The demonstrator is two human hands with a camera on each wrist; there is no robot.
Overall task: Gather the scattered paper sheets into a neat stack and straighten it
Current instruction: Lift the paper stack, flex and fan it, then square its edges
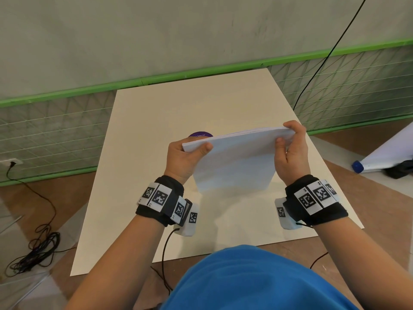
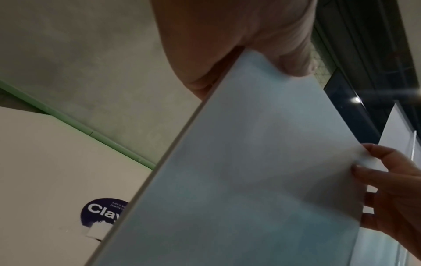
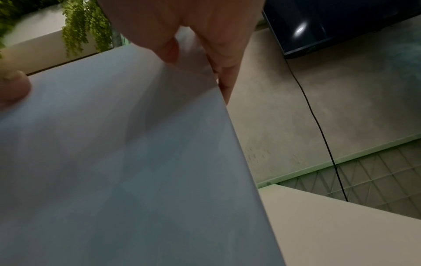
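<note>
A stack of white paper sheets (image 1: 234, 162) stands nearly upright over the middle of the cream board (image 1: 143, 121), its lower edge at or just above the surface. My left hand (image 1: 185, 157) grips its upper left corner, thumb on the near face. My right hand (image 1: 290, 151) grips the upper right corner, fingers curled over the top edge. The left wrist view shows the stack (image 2: 262, 162) edge-on beneath my left hand (image 2: 239, 45), with the right hand (image 2: 391, 194) at its far side. In the right wrist view the sheets (image 3: 125, 162) fill the left side under my right hand (image 3: 193, 36).
A round dark purple sticker (image 1: 200, 134) lies on the board behind the stack, also seen as the sticker (image 2: 102, 212). Green-framed mesh fencing (image 1: 55, 135) runs behind the board. Black cables (image 1: 33, 249) lie on the floor at left. A rolled white sheet with a blue cap (image 1: 358, 166) lies at right.
</note>
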